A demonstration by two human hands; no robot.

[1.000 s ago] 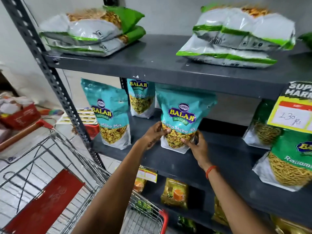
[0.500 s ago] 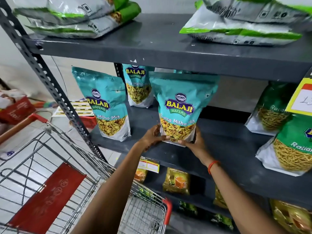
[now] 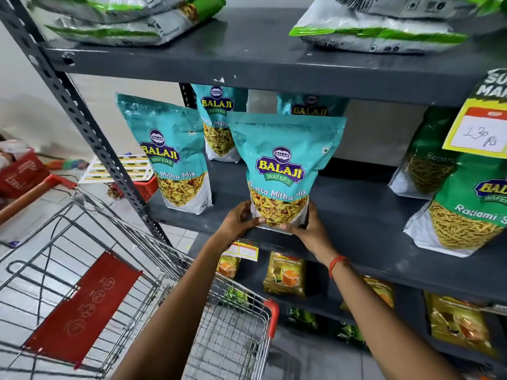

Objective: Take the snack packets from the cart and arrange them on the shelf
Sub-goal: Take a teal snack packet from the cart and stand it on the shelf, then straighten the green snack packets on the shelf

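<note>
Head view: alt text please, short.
Both hands, left hand and right hand, hold a teal Balaji packet upright by its base on the grey middle shelf, other teal packets behind it; a wire cart stands below left.

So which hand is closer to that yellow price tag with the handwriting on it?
The right hand. It grips the teal packet's bottom right corner, the side facing the price tag; the left hand holds the opposite corner, farther away.
</note>
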